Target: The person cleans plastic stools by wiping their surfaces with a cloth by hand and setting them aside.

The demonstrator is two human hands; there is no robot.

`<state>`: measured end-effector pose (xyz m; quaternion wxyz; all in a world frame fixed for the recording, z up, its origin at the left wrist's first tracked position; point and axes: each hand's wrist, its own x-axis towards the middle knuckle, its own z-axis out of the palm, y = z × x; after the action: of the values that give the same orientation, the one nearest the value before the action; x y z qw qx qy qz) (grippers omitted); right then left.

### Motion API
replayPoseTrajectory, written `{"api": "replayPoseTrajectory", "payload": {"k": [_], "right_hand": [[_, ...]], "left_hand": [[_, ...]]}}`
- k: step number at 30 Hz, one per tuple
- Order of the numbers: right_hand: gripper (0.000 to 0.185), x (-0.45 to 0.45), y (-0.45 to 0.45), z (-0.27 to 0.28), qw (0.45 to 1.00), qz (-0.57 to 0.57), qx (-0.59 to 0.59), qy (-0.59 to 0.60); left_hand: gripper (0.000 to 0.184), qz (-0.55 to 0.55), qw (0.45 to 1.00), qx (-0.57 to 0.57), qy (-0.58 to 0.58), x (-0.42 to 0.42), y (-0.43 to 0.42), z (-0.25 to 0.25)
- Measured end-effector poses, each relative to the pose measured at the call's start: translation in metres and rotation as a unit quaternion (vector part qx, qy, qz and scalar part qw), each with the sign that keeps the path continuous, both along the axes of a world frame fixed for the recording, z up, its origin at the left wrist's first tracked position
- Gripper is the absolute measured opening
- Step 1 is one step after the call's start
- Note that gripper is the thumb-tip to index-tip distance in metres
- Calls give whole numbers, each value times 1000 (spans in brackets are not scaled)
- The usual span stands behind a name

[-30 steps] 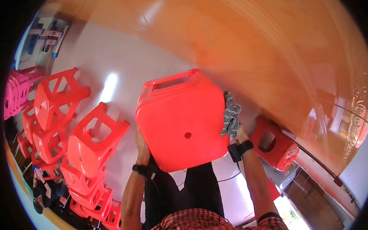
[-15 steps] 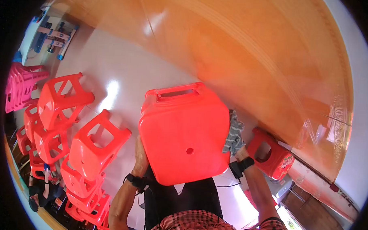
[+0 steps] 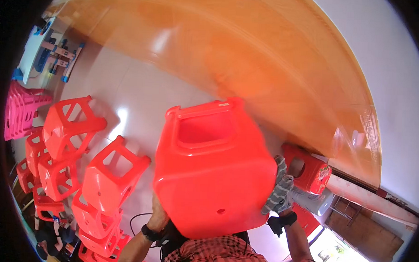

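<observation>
A red plastic stool [image 3: 217, 182] is held up in front of my body, tilted so that its seat, with a small round hole, and one open-framed side face me. My left hand [image 3: 159, 216] grips its left side, with most fingers hidden behind it. On the right, a grey striped cloth [image 3: 279, 186] lies against the stool's side, and my right hand [image 3: 284, 208] is closed on it. The cloth covers most of that hand's fingers.
Several red stools [image 3: 108, 178] stand at the left, with stacked pink stools [image 3: 23, 108] behind. A glossy orange wooden panel [image 3: 267, 63] curves across the far side. At right are another red stool [image 3: 305, 169] and a grey cylinder [image 3: 311, 199]. Another person [image 3: 51, 238] is at lower left.
The stool has come nearer and tipped, so more of its open side shows. Both hands have moved lower in view with it, and the cloth stays at its right side.
</observation>
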<state>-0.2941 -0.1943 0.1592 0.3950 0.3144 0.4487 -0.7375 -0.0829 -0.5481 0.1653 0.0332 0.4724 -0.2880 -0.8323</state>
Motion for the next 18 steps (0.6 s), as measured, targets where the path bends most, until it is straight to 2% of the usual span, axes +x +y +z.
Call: {"api": "replayPoseTrajectory", "payload": {"k": [3, 5, 9, 12, 14, 17, 18], "right_hand": [[43, 24, 4, 11, 1000, -17, 1, 0], [43, 42, 8, 20, 1000, -30, 4, -1], [43, 79, 22, 37, 998, -56, 7, -4], [43, 106, 41, 50, 997, -78, 6, -2], [43, 123, 55, 56, 995, -97, 5, 8], [43, 155, 83, 65, 991, -131, 0, 22], [43, 169, 95, 68, 989, -149, 1, 25]], "left_hand": [[51, 51, 997, 45, -22, 21, 1, -32], [49, 45, 996, 75, -12, 46, -6, -42], [45, 48, 989, 135, -38, 78, -9, -16], [45, 41, 992, 117, -26, 106, -7, -9], [51, 2, 995, 100, -26, 116, -10, 11], [51, -73, 994, 62, 55, 153, -17, 26], [50, -222, 973, -56, 40, 163, -22, 38]]}}
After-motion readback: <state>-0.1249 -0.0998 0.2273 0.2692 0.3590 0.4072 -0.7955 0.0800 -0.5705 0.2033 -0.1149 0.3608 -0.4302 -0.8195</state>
